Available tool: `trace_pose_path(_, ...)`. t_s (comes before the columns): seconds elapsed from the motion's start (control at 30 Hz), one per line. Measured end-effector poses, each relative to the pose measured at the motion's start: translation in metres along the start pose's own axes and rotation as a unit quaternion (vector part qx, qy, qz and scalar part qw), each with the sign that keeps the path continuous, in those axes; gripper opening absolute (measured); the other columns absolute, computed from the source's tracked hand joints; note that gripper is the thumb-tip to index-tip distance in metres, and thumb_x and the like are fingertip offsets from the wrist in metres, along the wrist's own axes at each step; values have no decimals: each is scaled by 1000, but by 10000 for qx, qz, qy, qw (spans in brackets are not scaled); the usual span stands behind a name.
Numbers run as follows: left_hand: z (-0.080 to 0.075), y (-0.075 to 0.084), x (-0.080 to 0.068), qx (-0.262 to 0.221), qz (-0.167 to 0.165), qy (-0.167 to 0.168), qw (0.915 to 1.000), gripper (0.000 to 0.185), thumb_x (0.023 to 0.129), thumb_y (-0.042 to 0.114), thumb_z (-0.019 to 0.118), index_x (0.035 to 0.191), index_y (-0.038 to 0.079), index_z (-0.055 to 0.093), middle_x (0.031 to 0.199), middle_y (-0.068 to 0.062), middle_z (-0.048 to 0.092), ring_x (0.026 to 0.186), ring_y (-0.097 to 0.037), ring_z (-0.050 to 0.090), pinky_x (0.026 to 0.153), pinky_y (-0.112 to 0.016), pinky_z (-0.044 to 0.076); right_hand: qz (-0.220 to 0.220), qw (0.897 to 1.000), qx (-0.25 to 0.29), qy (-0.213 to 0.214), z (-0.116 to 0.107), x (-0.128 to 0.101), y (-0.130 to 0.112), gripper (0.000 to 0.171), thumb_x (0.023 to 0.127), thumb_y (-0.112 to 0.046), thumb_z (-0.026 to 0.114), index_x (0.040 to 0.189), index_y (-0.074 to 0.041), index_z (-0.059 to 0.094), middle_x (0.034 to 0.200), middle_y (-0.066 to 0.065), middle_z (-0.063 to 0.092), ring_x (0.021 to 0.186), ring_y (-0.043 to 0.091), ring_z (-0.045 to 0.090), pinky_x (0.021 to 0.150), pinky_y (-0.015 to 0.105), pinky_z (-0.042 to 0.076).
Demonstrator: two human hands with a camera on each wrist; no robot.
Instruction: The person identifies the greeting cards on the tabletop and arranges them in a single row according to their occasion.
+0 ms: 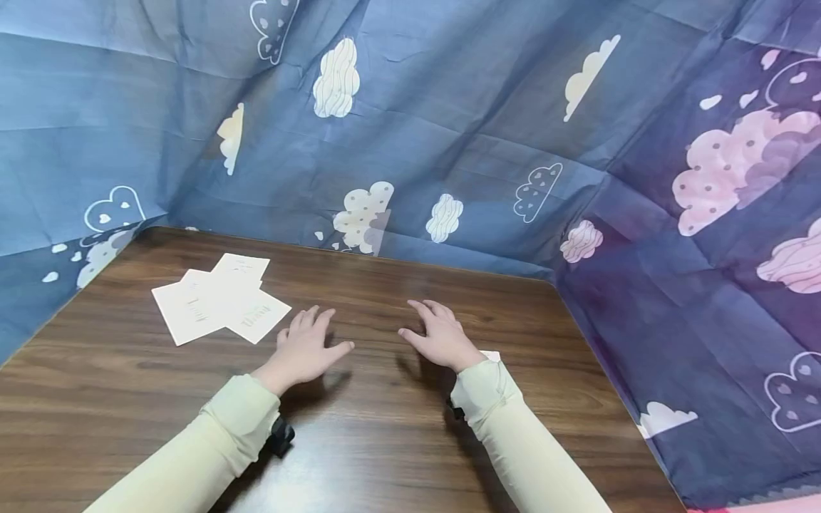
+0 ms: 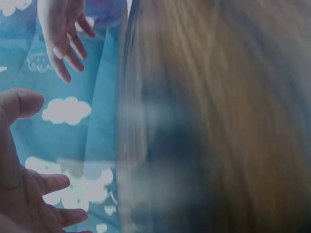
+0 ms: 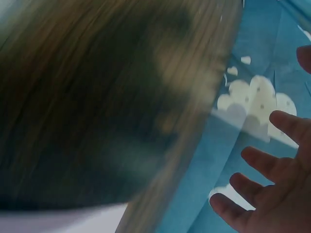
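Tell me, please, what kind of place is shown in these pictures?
Probably a makeshift recording booth, not an ordinary room: a wooden table is walled in by blue cloud-print sheets, with white paper cards lying beside the left hand; the right hand holds nothing.

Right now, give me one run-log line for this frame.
left hand: open, holds nothing | right hand: open, holds nothing | cards: on table, left of hands, untouched

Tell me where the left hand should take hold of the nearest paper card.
Likely at its near right corner: the paper card lies flat on the table, top of the pile, that corner pointing toward the left hand. Come from the right and pinch the corner up.
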State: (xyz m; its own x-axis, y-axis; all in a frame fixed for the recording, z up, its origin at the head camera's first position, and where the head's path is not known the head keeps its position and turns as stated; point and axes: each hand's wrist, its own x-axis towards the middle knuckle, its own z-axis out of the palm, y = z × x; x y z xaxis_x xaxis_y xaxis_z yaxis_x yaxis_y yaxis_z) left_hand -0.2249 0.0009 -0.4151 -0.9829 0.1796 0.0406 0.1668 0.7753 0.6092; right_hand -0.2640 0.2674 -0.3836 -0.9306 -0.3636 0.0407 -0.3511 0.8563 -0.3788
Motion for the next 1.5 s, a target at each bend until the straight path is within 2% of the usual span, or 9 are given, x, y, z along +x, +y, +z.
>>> trace_pose_path(0.17, -10, -17, 3, 127, -63, 137, 9998, 81, 97, 48, 60, 158, 1, 34, 161, -34, 24, 148, -54, 18, 110, -77, 17, -71, 10000, 18, 49, 9, 6, -14, 68, 99, -42, 60, 157, -10, 43, 158, 28, 36, 146, 49, 29, 111, 70, 28)
trace_pose_path(0.37, -24, -35, 3, 196, -232, 175, 9994, 82, 99, 49, 58, 158, -1, 32, 159, -36, 25, 146, -56, 19, 109, -78, 16, -88, 9999, 56, -83, 24, 13, -24, 68, 100, -45, 58, 158, -13, 42, 158, 26, 37, 146, 49, 30, 110, 70, 29)
trace_pose_path(0.67, -50, -59, 2, 110, -469, 207, 9986, 82, 99, 50, 57, 156, -3, 32, 156, -37, 27, 142, -57, 25, 102, -77, 25, -153, 9997, 133, -166, 35, 19, -38, 66, 101, -43, 58, 157, -11, 43, 155, 25, 40, 144, 48, 33, 109, 68, 31)
trace_pose_path(0.97, -93, -97, 15, 14, -951, 326, 9949, 82, 101, 48, 52, 153, -11, 28, 149, -44, 27, 134, -65, 27, 99, -77, 29, -289, 9990, 8, -327, 47, 22, -44, 63, 101, -40, 59, 155, -9, 46, 150, 22, 47, 138, 47, 41, 108, 66, 35)
trace_pose_path(1.17, -118, -130, 24, 29, -1386, 460, 9893, 79, 101, 44, 50, 149, -15, 26, 144, -48, 26, 130, -70, 27, 100, -78, 28, -10, 9990, -269, -355, 35, 1, -27, 60, 101, -38, 60, 152, -8, 50, 149, 23, 49, 138, 46, 42, 110, 64, 34)
trace_pose_path(1.37, -140, -165, 22, -79, -1954, 538, 9792, 79, 102, 41, 43, 149, -18, 21, 140, -51, 24, 129, -70, 23, 103, -76, 25, 168, 9984, -483, -221, 21, -38, -7, 54, 101, -34, 62, 145, -5, 56, 144, 25, 52, 136, 46, 45, 109, 62, 36)
trace_pose_path(1.5, -149, -182, 21, -125, -2263, 480, 9728, 80, 102, 42, 41, 149, -19, 18, 140, -51, 22, 130, -70, 21, 104, -76, 22, 153, 9980, -615, 6, 19, -68, 6, 49, 98, -33, 64, 138, -3, 61, 136, 26, 58, 130, 46, 50, 105, 62, 40)
